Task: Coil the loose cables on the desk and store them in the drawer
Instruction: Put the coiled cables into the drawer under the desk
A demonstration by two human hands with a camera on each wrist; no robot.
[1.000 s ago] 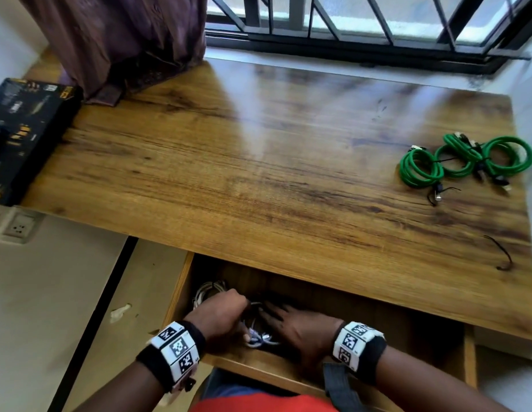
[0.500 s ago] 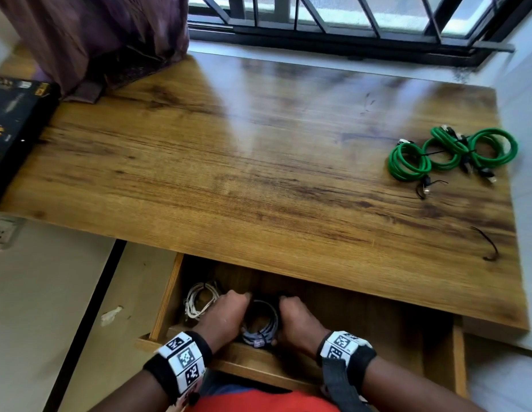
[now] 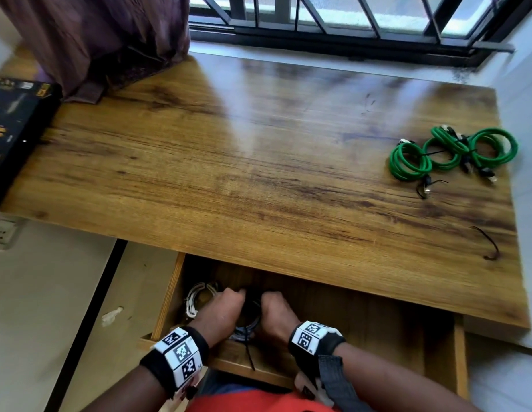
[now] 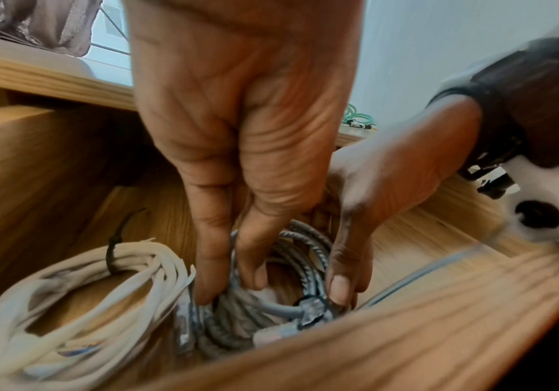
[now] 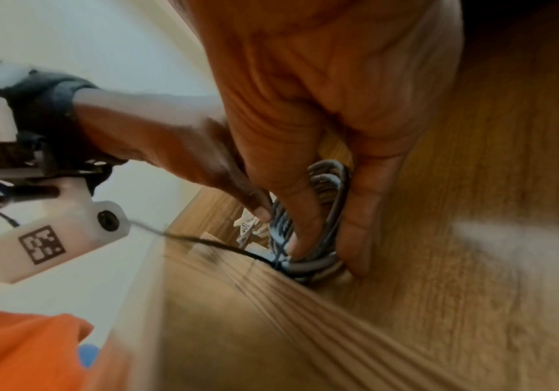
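A coiled grey cable (image 4: 291, 267) (image 5: 330, 190) (image 3: 249, 324) stands near the front wall of the open wooden drawer (image 3: 363, 313). My left hand (image 3: 226, 307) (image 4: 238, 259) pinches its left side, and my right hand (image 3: 273, 307) (image 5: 325, 224) grips its right side with thumb inside the loop. A black tie (image 3: 249, 352) hangs from the coil over the drawer front. A tied white cable coil (image 4: 81, 285) (image 3: 198, 295) lies in the drawer's left corner. Green cable coils (image 3: 449, 153) lie on the desk at the far right.
A loose black tie (image 3: 489, 242) lies near the desk's right edge. A black box (image 3: 15, 123) sits at the desk's left end, a purple curtain (image 3: 89, 34) drapes on the back left corner. The drawer's right half shows bare wood.
Both hands have closed in on the grey coil from either side and turned it upright near the drawer front; a second ago they lay flatter over it. The camera has shifted slightly.
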